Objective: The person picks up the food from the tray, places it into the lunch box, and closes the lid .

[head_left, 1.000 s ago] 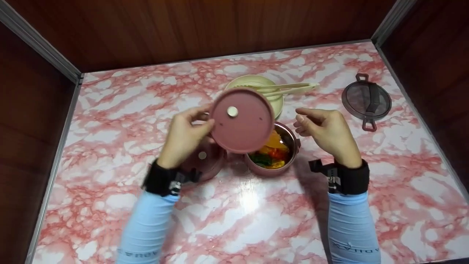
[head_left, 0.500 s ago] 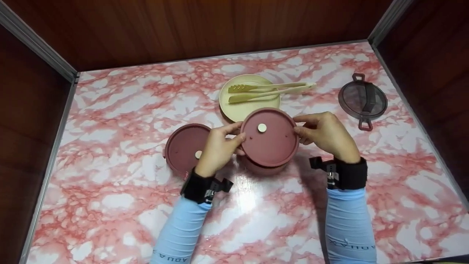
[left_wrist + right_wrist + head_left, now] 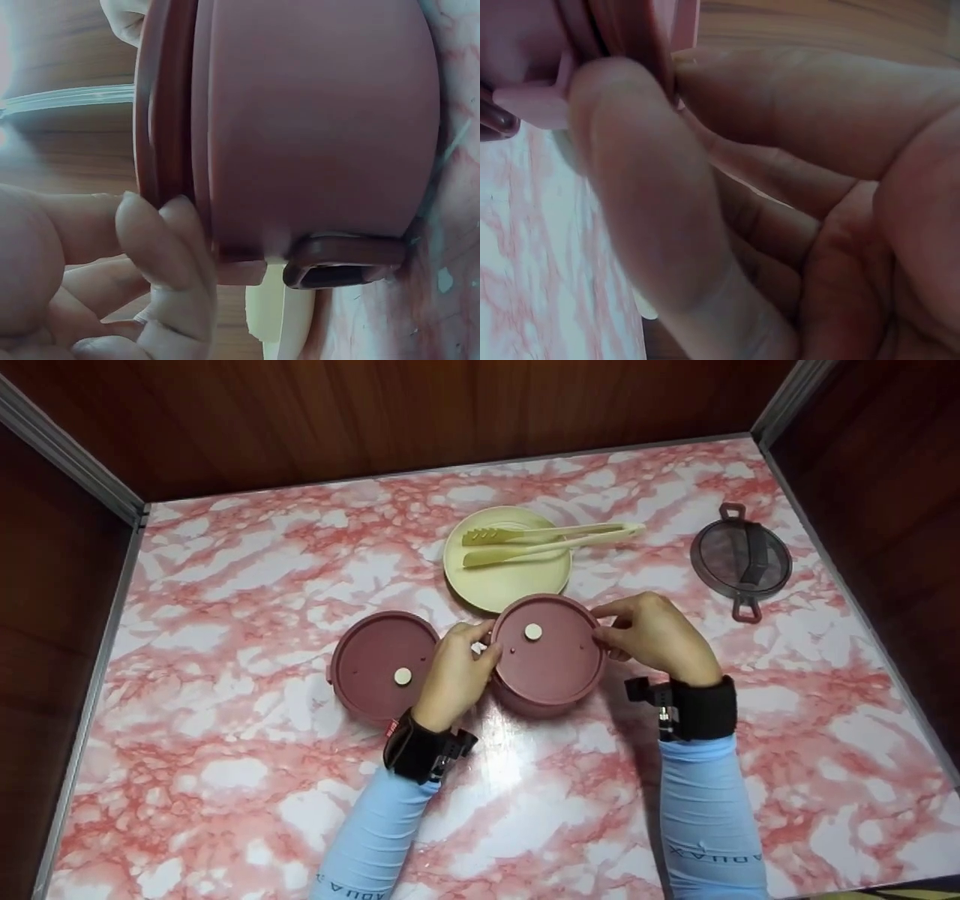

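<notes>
A round dusty-red lid (image 3: 551,664) with a cream button lies over the mouth of a dusty-red pot (image 3: 541,709), whose contents are hidden. On the lid's left edge, my left hand (image 3: 454,671) has its thumb and fingers pinched. My right hand (image 3: 660,637) pinches the opposite edge between thumb and index finger. The left wrist view has the lid at the pot rim (image 3: 322,120), a dark groove between them, and a loop handle (image 3: 345,259) on the pot's side. In the right wrist view, the fingers (image 3: 645,180) partly cover the lid's edge.
Left of the pot stands a similar red lidded pot (image 3: 375,652), partly behind my left hand. Behind, yellow-green tongs (image 3: 555,540) lie across a plate (image 3: 499,589). A dark two-handled lid (image 3: 731,559) with a see-through top lies far right. Wooden walls (image 3: 450,420) bound the table.
My left hand has brought the lid right and down from mid-air onto the pot, covering the colourful contents. My right hand, earlier apart from it, has taken hold of the lid's right edge.
</notes>
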